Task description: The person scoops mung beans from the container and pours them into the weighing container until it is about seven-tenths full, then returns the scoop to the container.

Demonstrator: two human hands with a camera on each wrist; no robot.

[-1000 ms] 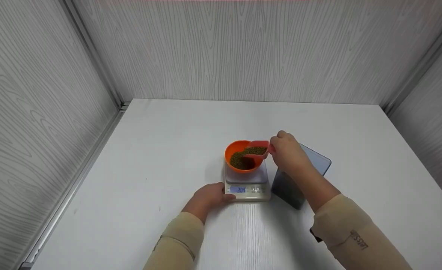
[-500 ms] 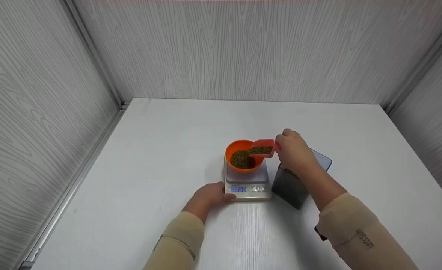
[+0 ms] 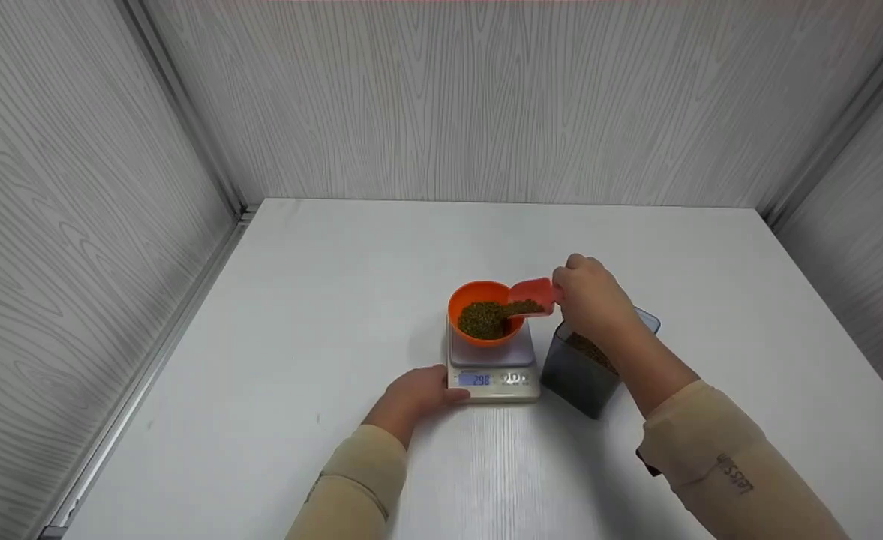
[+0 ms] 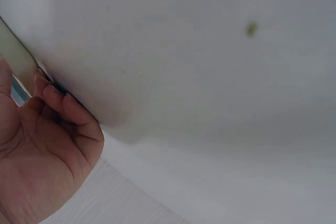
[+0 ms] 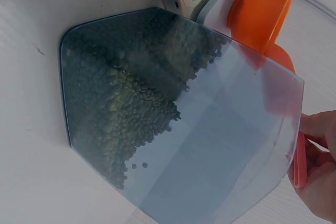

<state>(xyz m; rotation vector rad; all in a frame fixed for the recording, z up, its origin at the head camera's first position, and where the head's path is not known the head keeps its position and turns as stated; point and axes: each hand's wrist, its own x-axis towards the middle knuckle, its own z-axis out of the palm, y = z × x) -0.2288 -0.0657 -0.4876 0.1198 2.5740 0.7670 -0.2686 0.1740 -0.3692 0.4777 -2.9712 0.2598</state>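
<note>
My right hand (image 3: 595,296) grips the handle of a red scoop (image 3: 537,289). The scoop tilts over the right rim of an orange bowl (image 3: 479,286), with green beans at its lip. More of these small beans, like mung beans, heap in the bowl. Under the bowl is a white kitchen scale (image 3: 503,392) whose lit display appears to read 298. My left hand (image 3: 417,393) holds the scale's front left corner, thumb on top, fingers at the side. In the left wrist view, fingertips (image 4: 52,92) curl against the scale's edge.
A clear bluish bin (image 5: 226,156) stands right of the scale, partly filled with the same beans (image 5: 126,114). My right forearm passes over it. A blurred green speck (image 4: 251,29) lies on the white table (image 3: 321,300). Grey wood-grain panels (image 3: 456,97) border the table.
My right hand has drawn slightly right with the scoop, which tilts more and holds fewer beans. The display went from about 204 to 298. My left hand stays put.
</note>
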